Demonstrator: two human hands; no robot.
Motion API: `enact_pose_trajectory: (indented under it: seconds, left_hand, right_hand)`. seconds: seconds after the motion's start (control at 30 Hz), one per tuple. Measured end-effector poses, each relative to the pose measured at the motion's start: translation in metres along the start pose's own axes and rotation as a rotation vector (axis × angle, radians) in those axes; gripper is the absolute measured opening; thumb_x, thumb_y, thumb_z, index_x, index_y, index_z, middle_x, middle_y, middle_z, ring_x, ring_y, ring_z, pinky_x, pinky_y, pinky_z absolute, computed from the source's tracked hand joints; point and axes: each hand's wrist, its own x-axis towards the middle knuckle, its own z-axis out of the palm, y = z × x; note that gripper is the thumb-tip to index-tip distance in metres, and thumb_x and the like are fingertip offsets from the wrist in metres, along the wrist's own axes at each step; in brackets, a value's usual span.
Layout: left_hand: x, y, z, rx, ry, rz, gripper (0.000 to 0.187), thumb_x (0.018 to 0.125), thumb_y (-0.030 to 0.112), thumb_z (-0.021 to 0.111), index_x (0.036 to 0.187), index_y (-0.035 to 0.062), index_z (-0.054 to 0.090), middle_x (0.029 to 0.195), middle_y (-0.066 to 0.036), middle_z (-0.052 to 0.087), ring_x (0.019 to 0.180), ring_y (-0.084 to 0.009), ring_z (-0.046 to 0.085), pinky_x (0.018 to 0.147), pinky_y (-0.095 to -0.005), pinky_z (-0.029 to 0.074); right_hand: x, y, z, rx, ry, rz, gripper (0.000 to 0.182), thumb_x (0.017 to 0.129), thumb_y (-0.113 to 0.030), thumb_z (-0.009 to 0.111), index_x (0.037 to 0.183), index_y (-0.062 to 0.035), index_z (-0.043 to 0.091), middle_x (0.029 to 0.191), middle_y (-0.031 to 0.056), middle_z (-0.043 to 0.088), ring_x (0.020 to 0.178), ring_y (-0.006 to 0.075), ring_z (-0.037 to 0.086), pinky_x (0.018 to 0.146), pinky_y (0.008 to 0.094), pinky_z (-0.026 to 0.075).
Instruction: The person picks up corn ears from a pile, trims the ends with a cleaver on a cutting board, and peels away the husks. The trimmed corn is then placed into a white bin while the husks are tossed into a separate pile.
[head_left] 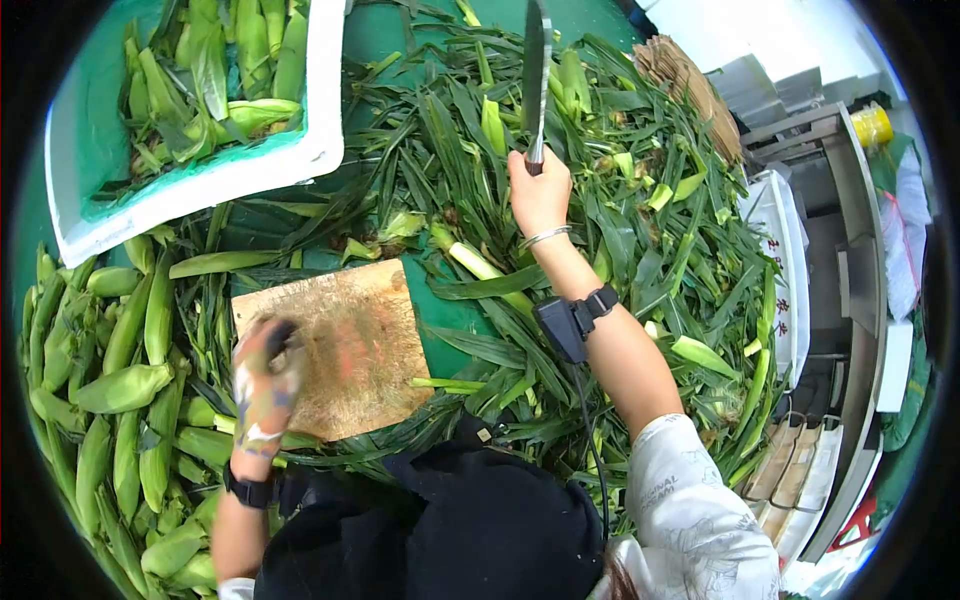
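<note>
My right hand [541, 198] is closed around the handle of a cleaver [537, 85], its blade pointing up and away over a heap of cut corn husks and leaves [610, 220]. A wooden cutting board [355, 340] lies in front of me, its surface worn and stained. My left hand [268, 375], in a patterned glove, is over the board's left edge. Motion smears its fingers, so I cannot tell whether they hold anything. Unhusked corn ears [125, 390] are piled just left of that hand.
A white foam box [325, 150] with green lining holds more corn ears at the upper left. Along the right stand a white tray [785, 270] and a metal rack [860, 260]. Flattened brown cardboard [690, 85] lies beyond the leaf heap.
</note>
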Motion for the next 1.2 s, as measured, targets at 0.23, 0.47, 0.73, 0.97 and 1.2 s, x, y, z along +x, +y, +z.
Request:
enact_pose_trajectory:
  seconds: [0.23, 0.47, 0.73, 0.97, 1.2]
  left_hand:
    - [0.103, 0.149, 0.061, -0.152, -0.303, 0.563, 0.013, 0.076, 0.012, 0.065, 0.084, 0.0040, 0.060, 0.082, -0.015, 0.055, 0.076, -0.0362, 0.056, 0.065, -0.0430, 0.045]
    - [0.071, 0.057, 0.054, -0.228, -0.260, 0.173, 0.012, 0.081, 0.010, 0.063, 0.087, -0.0003, 0.063, 0.083, -0.017, 0.064, 0.078, -0.0321, 0.061, 0.071, -0.0370, 0.048]
    - [-0.028, -0.044, -0.038, 0.000, -0.149, -0.366, 0.016, 0.079, 0.014, 0.062, 0.087, 0.0000, 0.064, 0.086, -0.019, 0.065, 0.081, -0.0320, 0.064, 0.073, -0.0362, 0.050]
    - [0.006, -0.023, -0.055, -0.052, -0.102, -0.271, 0.015, 0.082, 0.010, 0.064, 0.091, -0.0020, 0.064, 0.088, -0.014, 0.066, 0.081, -0.0215, 0.065, 0.073, -0.0320, 0.050]
    - [0.145, 0.008, -0.126, 0.183, 0.086, 0.380, 0.034, 0.080, 0.001, 0.069, 0.110, -0.0012, 0.054, 0.093, -0.016, 0.067, 0.083, -0.0218, 0.067, 0.073, -0.0315, 0.054]
  right_hand:
    - [-0.027, -0.028, 0.015, -0.230, -0.043, -0.078, 0.020, 0.080, -0.025, 0.063, 0.077, -0.0070, 0.055, 0.067, 0.0183, 0.061, 0.067, 0.0417, 0.059, 0.059, 0.0484, 0.045]
    - [-0.106, -0.017, 0.010, 0.048, -0.150, 0.118, 0.026, 0.082, -0.023, 0.062, 0.075, -0.0013, 0.052, 0.060, 0.0187, 0.054, 0.052, 0.0352, 0.051, 0.053, 0.0405, 0.043]
    - [-0.100, 0.042, -0.130, -0.634, -0.444, -0.806, 0.014, 0.070, -0.007, 0.065, 0.069, -0.0082, 0.051, 0.062, 0.0081, 0.047, 0.054, 0.0259, 0.047, 0.050, 0.0375, 0.035]
    - [-0.197, -0.030, -0.082, -0.277, -0.404, -0.153, 0.017, 0.065, -0.004, 0.068, 0.066, -0.0034, 0.051, 0.057, 0.0149, 0.049, 0.050, 0.0324, 0.050, 0.048, 0.0387, 0.037]
    - [-0.157, -0.059, -0.061, 0.466, -0.702, 0.726, 0.017, 0.084, -0.004, 0.063, 0.073, -0.0024, 0.049, 0.055, 0.0013, 0.050, 0.044, 0.0100, 0.047, 0.043, 0.0238, 0.037]
